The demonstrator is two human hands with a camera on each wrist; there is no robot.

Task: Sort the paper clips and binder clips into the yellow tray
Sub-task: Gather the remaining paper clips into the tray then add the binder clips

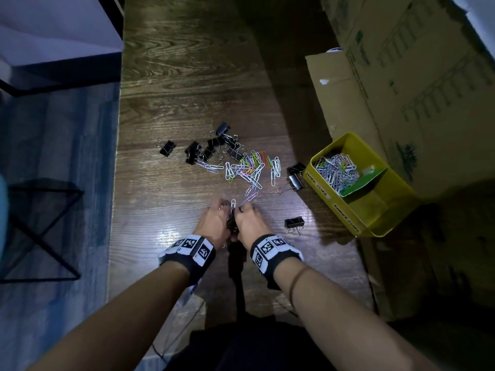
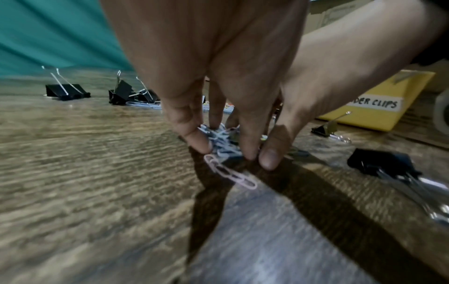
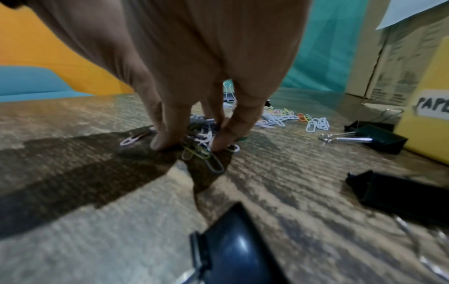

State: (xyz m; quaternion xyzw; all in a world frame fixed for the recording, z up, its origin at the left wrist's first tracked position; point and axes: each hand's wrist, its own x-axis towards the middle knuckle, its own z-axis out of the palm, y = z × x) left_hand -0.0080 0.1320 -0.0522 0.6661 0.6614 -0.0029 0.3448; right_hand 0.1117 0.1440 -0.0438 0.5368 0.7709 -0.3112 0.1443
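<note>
Both hands, left hand (image 1: 214, 223) & right hand (image 1: 250, 223), fingers pinched on paper clip bunch (image 1: 232, 210) at lower centre of frame; yellow tray (image 1: 375, 223) lies right, so right hand's nearer. Clips' axes mixed.

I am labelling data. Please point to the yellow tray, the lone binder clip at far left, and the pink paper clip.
yellow tray (image 1: 372, 228), head view, near wall.
binder clip (image 1: 167, 148), head view, black body.
pink paper clip (image 2: 230, 173), left wrist view, wire loop.

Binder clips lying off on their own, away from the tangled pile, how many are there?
4. One binder clip left of the pile, two beside the yellow tray, one right of the right hand. More may be hidden.
</note>
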